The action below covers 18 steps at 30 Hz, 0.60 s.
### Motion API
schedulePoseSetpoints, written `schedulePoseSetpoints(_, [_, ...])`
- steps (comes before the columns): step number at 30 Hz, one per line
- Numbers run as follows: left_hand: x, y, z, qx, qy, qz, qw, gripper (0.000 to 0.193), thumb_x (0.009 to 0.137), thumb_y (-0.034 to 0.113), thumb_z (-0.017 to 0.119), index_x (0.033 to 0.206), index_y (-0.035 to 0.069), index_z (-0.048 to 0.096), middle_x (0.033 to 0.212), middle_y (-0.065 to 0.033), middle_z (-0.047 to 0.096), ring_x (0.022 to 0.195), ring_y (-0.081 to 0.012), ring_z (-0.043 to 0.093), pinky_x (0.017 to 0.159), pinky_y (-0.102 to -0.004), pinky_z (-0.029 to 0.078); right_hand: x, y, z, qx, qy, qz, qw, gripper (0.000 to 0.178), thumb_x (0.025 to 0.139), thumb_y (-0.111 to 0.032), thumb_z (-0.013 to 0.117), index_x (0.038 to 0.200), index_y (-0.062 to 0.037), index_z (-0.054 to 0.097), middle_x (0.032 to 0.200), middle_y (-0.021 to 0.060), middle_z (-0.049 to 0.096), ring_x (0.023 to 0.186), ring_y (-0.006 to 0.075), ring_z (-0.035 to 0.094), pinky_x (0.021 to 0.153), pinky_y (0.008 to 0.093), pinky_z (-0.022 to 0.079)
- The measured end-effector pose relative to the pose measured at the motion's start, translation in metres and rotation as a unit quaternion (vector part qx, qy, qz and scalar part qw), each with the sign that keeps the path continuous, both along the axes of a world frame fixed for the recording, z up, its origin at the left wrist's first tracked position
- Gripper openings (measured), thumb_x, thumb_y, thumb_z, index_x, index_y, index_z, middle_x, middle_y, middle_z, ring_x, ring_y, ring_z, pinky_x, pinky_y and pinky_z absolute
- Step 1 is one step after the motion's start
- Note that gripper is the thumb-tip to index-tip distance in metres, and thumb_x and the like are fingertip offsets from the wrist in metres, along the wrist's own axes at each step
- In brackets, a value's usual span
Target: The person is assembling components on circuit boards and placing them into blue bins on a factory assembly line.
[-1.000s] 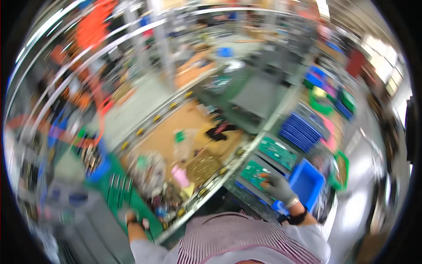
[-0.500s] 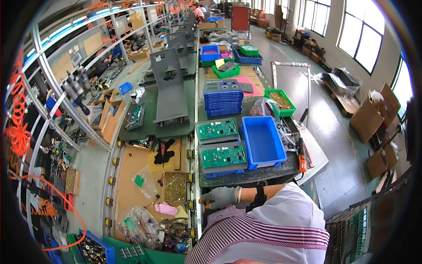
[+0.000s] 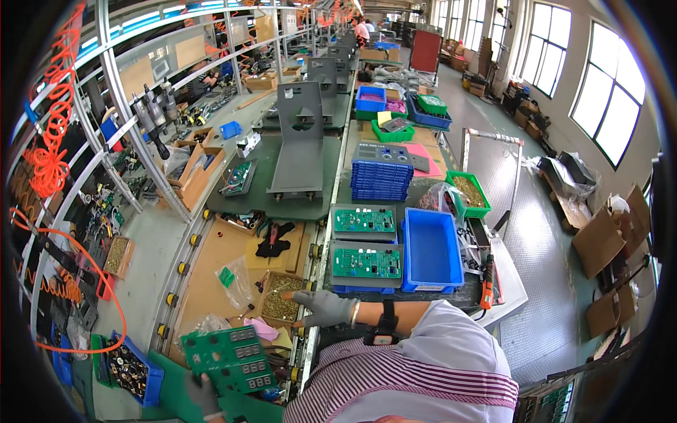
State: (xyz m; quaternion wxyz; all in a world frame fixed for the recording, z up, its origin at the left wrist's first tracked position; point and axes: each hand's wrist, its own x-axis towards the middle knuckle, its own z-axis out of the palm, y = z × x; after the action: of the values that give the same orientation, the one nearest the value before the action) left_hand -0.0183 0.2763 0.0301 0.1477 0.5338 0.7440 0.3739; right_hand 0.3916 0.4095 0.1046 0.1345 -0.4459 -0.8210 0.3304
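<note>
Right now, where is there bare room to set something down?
Inside the blue bin, right of the circuit boards, and on the brown board between the left rollers and clear bag. It's crowded around the green panel in your left hand, with a pink piece close by.

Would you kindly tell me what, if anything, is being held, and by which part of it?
The left grip holds a flat green circuit-board panel with dark rectangular displays near its lower-left corner in view; the right grip appears empty.
</note>
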Motion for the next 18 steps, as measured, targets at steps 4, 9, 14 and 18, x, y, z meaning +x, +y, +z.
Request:
schedulePoseSetpoints(4, [0.1, 0.052, 0.051, 0.011, 0.068, -0.162, 0.984, 0.044, 0.073, 0.039, 0.063, 0.096, 0.003, 0.052, 0.077, -0.0173, 0.056, 0.07, -0.0349, 0.056, 0.062, -0.0403, 0.043, -0.013, -0.01, 0.043, -0.144, 0.019, 0.026, 0.989, 0.067, 0.071, -0.039, 0.065, 0.122, -0.0035, 0.039, 0.096, 0.0194, 0.059, 0.085, 0.0299, 0.06, 0.071, 0.0378, 0.047])
schedulePoseSetpoints(9, [0.154, 0.083, 0.075, -0.023, 0.069, -0.273, 0.959, 0.039, 0.07, 0.029, 0.068, 0.097, 0.006, 0.052, 0.077, -0.0141, 0.057, 0.074, -0.0317, 0.057, 0.065, -0.0353, 0.046, 0.015, -0.026, -0.014, -0.292, 0.137, -0.062, 0.945, 0.061, 0.07, -0.029, 0.069, 0.119, -0.0027, 0.045, 0.099, 0.0129, 0.061, 0.085, 0.0198, 0.061, 0.072, 0.0307, 0.048])
schedulePoseSetpoints(14, [0.147, 0.078, 0.044, 0.009, -0.289, -0.255, 0.923, 0.052, 0.076, 0.026, 0.063, 0.115, 0.0, 0.043, 0.101, -0.0112, 0.056, 0.085, -0.0197, 0.056, 0.072, -0.0313, 0.046, 0.038, -0.04, -0.013, -0.309, 0.299, -0.186, 0.883, 0.054, 0.075, -0.013, 0.065, 0.122, 0.0007, 0.042, 0.103, 0.0107, 0.06, 0.088, 0.0166, 0.059, 0.078, 0.0291, 0.049])
schedulePoseSetpoints(18, [0.181, 0.051, 0.007, -0.163, -0.527, -0.294, 0.78, 0.052, 0.075, 0.02, 0.062, 0.118, -0.002, 0.041, 0.104, -0.0119, 0.056, 0.088, -0.0205, 0.057, 0.076, -0.0305, 0.047, 0.04, -0.038, -0.012, -0.364, 0.428, -0.198, 0.803, 0.055, 0.077, -0.013, 0.064, 0.124, 0.0011, 0.039, 0.106, 0.0109, 0.058, 0.09, 0.0173, 0.058, 0.078, 0.029, 0.049])
